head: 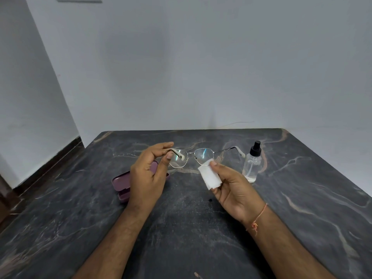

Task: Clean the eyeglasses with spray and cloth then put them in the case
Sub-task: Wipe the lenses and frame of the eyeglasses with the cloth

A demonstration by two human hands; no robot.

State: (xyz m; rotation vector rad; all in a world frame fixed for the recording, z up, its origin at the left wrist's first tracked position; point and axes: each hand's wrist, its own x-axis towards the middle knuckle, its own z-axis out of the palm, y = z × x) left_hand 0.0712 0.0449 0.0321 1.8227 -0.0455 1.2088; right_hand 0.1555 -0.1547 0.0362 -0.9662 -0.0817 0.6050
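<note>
White cloth [209, 176], pinched in the right hand [231, 188], rubs one lens while left hand [148, 174] fingers pinch the eyeglasses [193, 157] by a temple, steadying them. Purple case [128, 184] waits open near the table [302, 198]'s left edge.

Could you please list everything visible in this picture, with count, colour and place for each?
eyeglasses: one, silver frame with pale tips, held above the table
cloth: one, white, pressed at one lens
spray bottle: one, clear with black top, standing right of the hands
case: one, purple, open, behind the left hand
table: one, dark marble
left hand: holds a temple arm
right hand: holds the cloth, orange wrist thread
</note>
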